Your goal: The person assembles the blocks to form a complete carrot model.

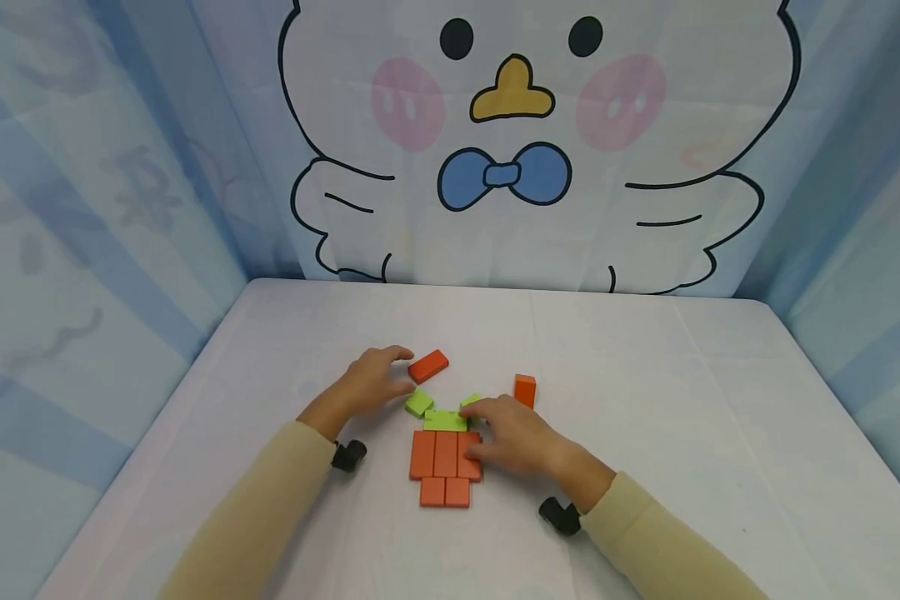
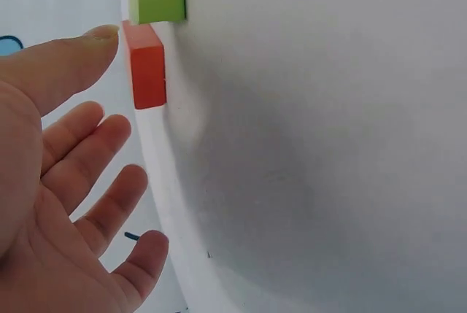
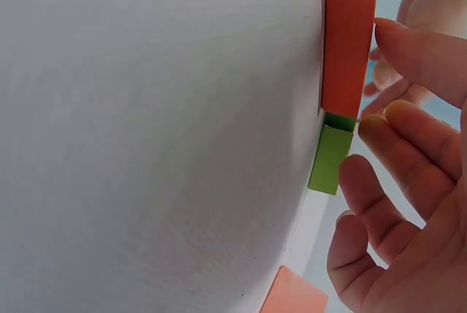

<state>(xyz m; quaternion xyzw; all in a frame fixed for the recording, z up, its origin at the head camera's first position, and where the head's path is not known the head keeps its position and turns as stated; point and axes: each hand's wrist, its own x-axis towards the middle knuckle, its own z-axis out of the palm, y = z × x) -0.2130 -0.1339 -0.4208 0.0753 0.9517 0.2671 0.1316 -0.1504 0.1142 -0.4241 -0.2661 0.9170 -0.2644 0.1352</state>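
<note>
In the head view, orange-red blocks (image 1: 446, 454) lie close together on the table: a row of three, with two shorter ones below. Light green blocks (image 1: 445, 421) adjoin their far edge. My left hand (image 1: 370, 381) is beside a separate tilted green block (image 1: 419, 403) and a loose orange-red block (image 1: 428, 366), fingers spread. The left wrist view shows that hand (image 2: 73, 174) holding nothing. My right hand (image 1: 521, 437) reaches over the right side of the arrangement, partly hiding another green block (image 1: 470, 400). Its fingers look loosely extended in the right wrist view, close to the orange-red (image 3: 349, 39) and green blocks (image 3: 332, 160).
Beyond the right hand is one more orange-red block (image 1: 525, 390), partly hidden by it. The white table (image 1: 645, 375) ends at a hanging cloth (image 1: 502, 242) printed with a cartoon face. Further cloth hangs along both sides. Each wrist carries a black device (image 1: 561, 517).
</note>
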